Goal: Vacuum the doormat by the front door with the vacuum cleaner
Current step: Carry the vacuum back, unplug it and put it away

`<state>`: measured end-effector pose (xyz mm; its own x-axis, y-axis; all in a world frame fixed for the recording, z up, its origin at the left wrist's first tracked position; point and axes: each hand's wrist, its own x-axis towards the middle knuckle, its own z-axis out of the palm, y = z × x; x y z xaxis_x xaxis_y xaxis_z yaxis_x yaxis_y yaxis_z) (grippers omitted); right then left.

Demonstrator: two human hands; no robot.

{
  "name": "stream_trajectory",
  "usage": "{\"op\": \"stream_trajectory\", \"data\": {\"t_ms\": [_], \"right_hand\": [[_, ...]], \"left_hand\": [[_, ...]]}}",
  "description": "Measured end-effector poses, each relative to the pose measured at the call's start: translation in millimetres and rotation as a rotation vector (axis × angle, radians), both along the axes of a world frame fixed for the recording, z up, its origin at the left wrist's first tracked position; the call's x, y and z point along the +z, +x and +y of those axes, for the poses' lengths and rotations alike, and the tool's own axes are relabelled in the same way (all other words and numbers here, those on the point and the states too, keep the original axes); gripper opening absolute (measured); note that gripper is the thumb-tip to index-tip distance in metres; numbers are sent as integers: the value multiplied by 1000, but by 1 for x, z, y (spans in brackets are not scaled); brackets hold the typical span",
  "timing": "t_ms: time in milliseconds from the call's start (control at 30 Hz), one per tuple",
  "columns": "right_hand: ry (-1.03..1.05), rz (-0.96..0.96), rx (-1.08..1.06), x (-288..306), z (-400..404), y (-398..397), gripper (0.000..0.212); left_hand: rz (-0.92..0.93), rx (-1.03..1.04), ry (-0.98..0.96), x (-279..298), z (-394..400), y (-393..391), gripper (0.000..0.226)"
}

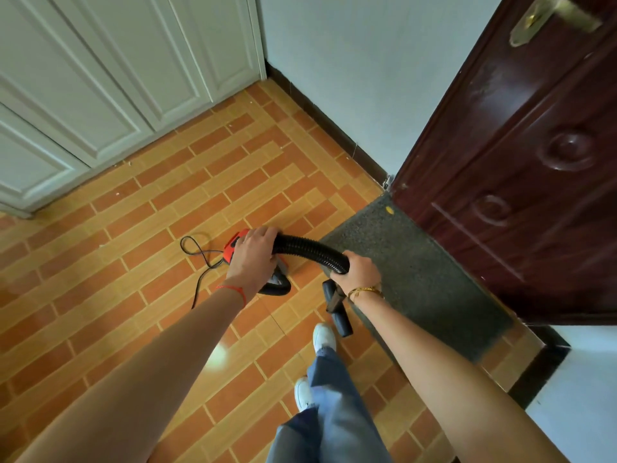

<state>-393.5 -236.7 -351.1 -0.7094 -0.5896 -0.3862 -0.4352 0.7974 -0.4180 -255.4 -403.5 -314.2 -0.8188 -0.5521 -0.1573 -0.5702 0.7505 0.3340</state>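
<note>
With the left hand (251, 252) gripping the vacuum (263, 262) and the right hand (359, 269) closed on the hose (307, 250), nozzle (337, 307) off the mat (420, 272) at three o'clock, setup is under way; next, the nozzle must swing onto the mat.

Brick-pattern tile floor (110, 262); grey doormat (417, 272) by door, black cord (200, 262) lying loose.

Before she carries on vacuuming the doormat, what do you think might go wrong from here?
The power cord loops loose on the tiles behind the vacuum body; it could snag or trip a foot. The nozzle sits at the doormat edge and might lift or bunch it. The hose bends sharply between both hands and may kink.
</note>
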Motion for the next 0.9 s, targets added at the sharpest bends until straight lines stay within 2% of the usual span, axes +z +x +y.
{"op": "stream_trajectory", "data": {"t_ms": [233,467,900], "right_hand": [[-11,-75,-55,0,-38,-26,21],[19,-154,-59,-11,-84,-61,26],[52,-232,-95,-38,-149,-59,25]], "left_hand": [[31,20,108,0,-42,-32,37],[58,48,178,-6,-88,-68,42],[-39,235,179,-54,-144,-46,79]]}}
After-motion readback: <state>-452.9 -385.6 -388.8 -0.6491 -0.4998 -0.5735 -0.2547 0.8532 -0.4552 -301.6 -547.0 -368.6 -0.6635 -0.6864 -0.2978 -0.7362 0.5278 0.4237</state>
